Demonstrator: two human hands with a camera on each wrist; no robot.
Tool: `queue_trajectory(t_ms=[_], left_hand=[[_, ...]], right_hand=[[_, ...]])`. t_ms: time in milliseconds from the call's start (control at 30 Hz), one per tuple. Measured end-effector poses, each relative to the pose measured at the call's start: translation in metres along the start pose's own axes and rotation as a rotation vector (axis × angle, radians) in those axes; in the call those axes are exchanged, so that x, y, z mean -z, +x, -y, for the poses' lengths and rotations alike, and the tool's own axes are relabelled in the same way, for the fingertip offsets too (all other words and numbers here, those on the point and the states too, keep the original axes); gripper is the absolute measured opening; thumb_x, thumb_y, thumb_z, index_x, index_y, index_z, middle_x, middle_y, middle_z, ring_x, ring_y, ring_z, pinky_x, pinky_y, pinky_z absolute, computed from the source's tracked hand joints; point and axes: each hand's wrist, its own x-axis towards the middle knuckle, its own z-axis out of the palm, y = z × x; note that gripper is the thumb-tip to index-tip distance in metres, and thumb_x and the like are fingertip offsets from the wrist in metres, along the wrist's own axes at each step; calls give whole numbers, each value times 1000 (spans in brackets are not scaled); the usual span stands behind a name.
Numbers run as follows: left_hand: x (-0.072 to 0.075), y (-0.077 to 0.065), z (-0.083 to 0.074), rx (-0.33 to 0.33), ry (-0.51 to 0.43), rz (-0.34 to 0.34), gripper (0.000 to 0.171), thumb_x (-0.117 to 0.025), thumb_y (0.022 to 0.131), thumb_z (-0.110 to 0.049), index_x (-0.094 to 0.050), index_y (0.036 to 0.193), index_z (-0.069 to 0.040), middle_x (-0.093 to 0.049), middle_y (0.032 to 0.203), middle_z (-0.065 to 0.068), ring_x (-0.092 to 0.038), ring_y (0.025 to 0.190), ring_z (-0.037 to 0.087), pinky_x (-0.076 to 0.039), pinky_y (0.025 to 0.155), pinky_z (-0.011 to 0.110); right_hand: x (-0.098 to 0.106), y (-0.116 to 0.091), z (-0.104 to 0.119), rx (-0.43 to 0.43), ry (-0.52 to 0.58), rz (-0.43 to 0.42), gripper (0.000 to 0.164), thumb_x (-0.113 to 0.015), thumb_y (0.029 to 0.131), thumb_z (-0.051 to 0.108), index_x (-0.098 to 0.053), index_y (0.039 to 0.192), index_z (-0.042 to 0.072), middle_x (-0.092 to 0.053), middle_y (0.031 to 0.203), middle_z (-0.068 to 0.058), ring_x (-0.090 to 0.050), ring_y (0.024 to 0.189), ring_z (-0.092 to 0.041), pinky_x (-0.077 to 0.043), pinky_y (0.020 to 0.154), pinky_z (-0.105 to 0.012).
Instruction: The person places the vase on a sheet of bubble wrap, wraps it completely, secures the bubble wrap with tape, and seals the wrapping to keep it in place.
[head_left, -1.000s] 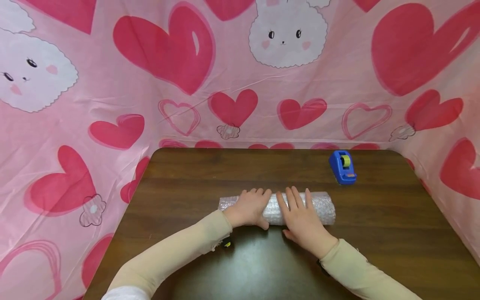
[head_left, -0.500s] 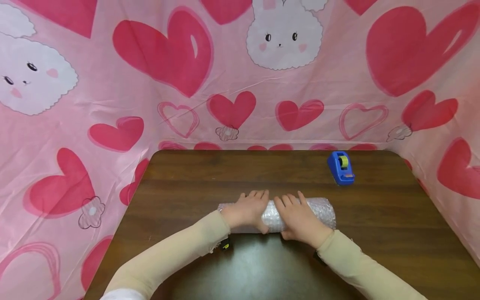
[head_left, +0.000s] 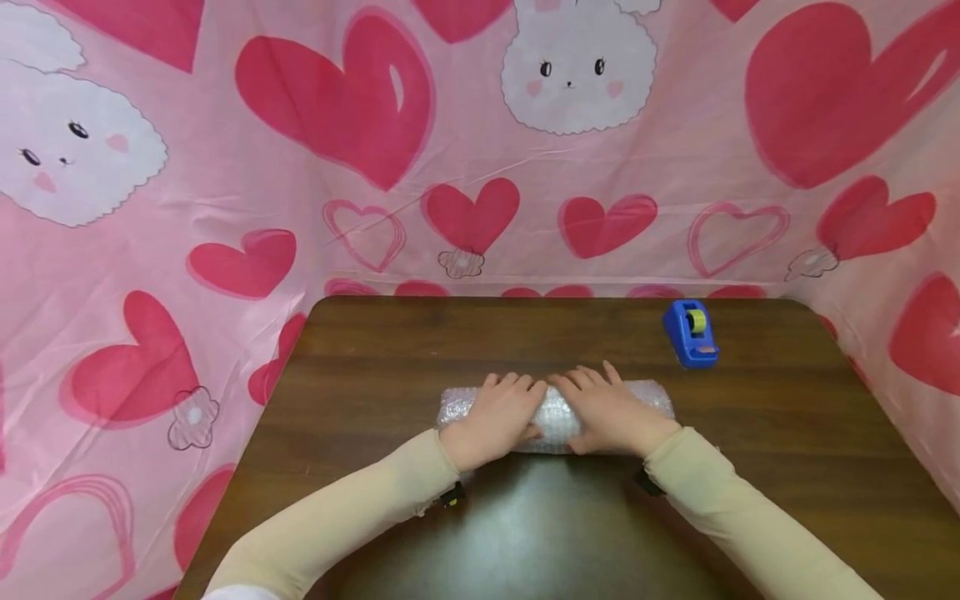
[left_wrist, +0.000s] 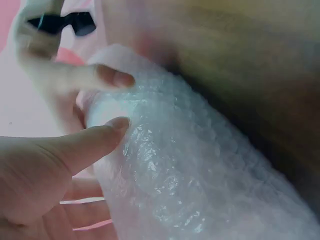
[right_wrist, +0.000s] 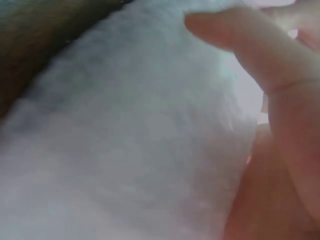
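Observation:
A silvery roll of clear bubble wrap (head_left: 557, 423) lies crosswise on the brown table, both ends sticking out past the hands. My left hand (head_left: 497, 421) grips its left half, fingers over the far side and thumb on the near side. On the right half, my right hand (head_left: 611, 408) holds it the same way, its fingertips near those of the left. In the left wrist view, the left thumb (left_wrist: 95, 145) presses the bubbly surface, facing the right thumb (left_wrist: 107, 77). The right wrist view is blurred, with the bubble wrap (right_wrist: 125, 125) filling most of it. Whatever the roll contains is hidden.
A blue tape dispenser (head_left: 690, 335) with a yellow roll stands at the table's back right. Pink cloth (head_left: 480, 150) with hearts and rabbit faces hangs behind and beside the wooden table (head_left: 360, 350). Black wrist cameras (head_left: 452, 495) sit under the sleeves.
The roll shifted toward the person, then back away. My right hand has moved left and turned inward, its spread fingers closing round the roll. The left hand kept its place on it.

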Motion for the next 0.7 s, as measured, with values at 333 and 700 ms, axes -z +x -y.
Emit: queue_trajectory(t_ms=[333,700], left_hand=[[8,13,14,20,-31,60,44,-80,88,-48,-74,114,-13,-64,110,5,-61,99,22,-51,77,35],[2,11,7,-26,94,-6,67,-81,86,-49,-65,132,-3,-66,113,9,-64,101,24,-56,79,37]], right_hand=[[-16,-10,2,56,-157,-227,99,-91,75,50,-49,149,-1,-55,145,-24,-51,134,-46,-33,109,-74],[-24,1,3,-32,-162,-269,107,-98,63,50,-51,146,2,-62,128,-22,-59,119,-40,-46,98,-61]])
